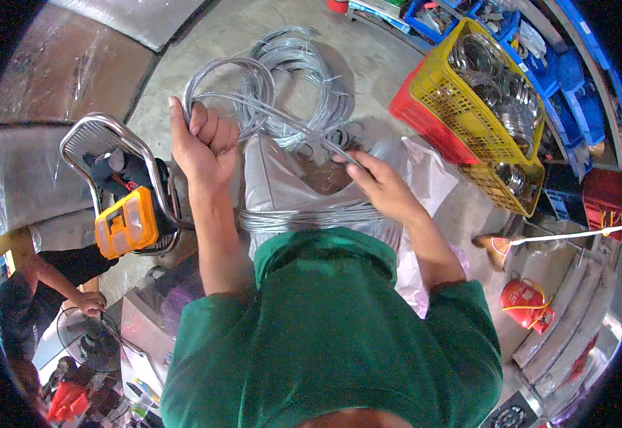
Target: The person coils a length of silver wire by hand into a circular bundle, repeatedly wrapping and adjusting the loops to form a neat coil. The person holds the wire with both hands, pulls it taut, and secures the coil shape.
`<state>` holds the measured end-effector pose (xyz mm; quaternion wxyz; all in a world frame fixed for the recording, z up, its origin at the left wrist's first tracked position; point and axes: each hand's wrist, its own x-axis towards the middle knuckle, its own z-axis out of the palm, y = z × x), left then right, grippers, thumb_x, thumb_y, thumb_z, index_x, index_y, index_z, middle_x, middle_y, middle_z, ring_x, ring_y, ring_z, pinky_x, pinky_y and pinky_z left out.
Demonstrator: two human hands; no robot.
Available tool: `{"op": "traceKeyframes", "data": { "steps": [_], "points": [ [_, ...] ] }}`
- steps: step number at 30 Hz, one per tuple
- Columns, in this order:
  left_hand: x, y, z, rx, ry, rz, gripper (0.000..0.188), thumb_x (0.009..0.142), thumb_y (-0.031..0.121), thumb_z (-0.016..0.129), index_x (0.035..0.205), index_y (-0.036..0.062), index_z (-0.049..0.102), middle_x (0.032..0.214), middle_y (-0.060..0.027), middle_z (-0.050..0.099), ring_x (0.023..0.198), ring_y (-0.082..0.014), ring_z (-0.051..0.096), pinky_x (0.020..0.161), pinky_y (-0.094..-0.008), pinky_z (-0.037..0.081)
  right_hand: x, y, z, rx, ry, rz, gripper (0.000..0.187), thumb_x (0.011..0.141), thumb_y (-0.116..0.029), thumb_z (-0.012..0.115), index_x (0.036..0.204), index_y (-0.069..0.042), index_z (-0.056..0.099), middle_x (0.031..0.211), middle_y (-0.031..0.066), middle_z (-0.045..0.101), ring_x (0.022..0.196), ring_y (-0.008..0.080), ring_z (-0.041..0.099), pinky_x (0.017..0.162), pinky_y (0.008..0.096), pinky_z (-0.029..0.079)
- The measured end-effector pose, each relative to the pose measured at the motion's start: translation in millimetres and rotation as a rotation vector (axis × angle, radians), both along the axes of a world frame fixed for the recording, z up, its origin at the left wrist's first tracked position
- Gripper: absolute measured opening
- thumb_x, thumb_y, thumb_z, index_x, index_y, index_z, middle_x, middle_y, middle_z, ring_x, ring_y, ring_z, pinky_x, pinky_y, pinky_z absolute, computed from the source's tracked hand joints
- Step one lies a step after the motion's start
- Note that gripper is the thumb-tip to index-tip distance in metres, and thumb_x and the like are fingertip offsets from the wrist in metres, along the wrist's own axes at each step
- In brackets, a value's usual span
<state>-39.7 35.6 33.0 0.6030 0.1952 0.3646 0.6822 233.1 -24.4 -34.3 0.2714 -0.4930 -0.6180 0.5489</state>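
My left hand (207,139) is closed around one side of a coil of silver-grey cable (266,71), with the thumb pointing up. From that coil a bundle of strands runs to the right, into the fingers of my right hand (382,184), which pinch it. Whether the cable is bare metal or coated I cannot tell. Behind the held coil, a bigger coil of similar cable (336,93) lies on the floor. Another bundle of silver cable (318,216) lies across my lap, against a pale grey sheet (268,175).
Yellow crates (432,93) of metal coils stand at the right, one on a red crate (411,118). Blue bins (571,107) line the shelf. At left are a metal-framed chair (89,125) with an orange-and-black case (127,222), and another person (32,285) near a fan (89,339).
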Motion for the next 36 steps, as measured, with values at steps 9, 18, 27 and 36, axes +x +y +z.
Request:
{"op": "traceKeyframes", "data": {
  "steps": [9,18,27,36],
  "points": [
    [39,-25,-5,0.182,-0.618,-0.509,0.058,0.105,0.060,0.027,0.062,0.0213,0.032,0.048,0.0095,0.014,0.038,-0.0080,0.009,0.039,-0.0278,0.016,-25,-3,-35,0.443,-0.236,-0.181,0.023,0.098,-0.021,0.057,0.099,0.002,0.058,0.093,0.0244,0.061,0.088,0.0464,0.060,0.076,0.0511,0.047],
    [64,-45,-18,0.144,-0.748,-0.502,0.056,0.106,0.057,0.027,0.065,0.0199,0.032,0.049,0.0085,0.017,0.039,-0.0083,0.013,0.040,-0.0274,0.017,-53,16,-30,-0.358,1.100,-0.451,0.027,0.102,-0.028,0.054,0.103,-0.002,0.064,0.084,0.0061,0.066,0.069,0.0134,0.061,0.062,0.0269,0.049],
    [55,-50,-25,0.074,-0.569,-0.456,0.055,0.106,0.054,0.030,0.063,0.0201,0.032,0.048,0.0094,0.016,0.037,-0.0069,0.011,0.036,-0.0283,0.015,-65,3,-20,-0.631,1.436,-0.330,0.030,0.102,-0.033,0.052,0.106,-0.006,0.065,0.105,0.0065,0.068,0.097,0.0190,0.063,0.088,0.0357,0.050],
    [75,-47,-42,-0.046,-0.009,-0.090,0.059,0.103,0.056,0.039,0.060,0.0166,0.031,0.050,0.0040,0.023,0.042,-0.0105,0.018,0.042,-0.0303,0.018,-73,-2,-8,-0.421,0.993,-0.248,0.037,0.101,-0.037,0.056,0.117,-0.003,0.059,0.113,0.0089,0.067,0.110,0.0243,0.061,0.098,0.0388,0.046]
  ]
}}
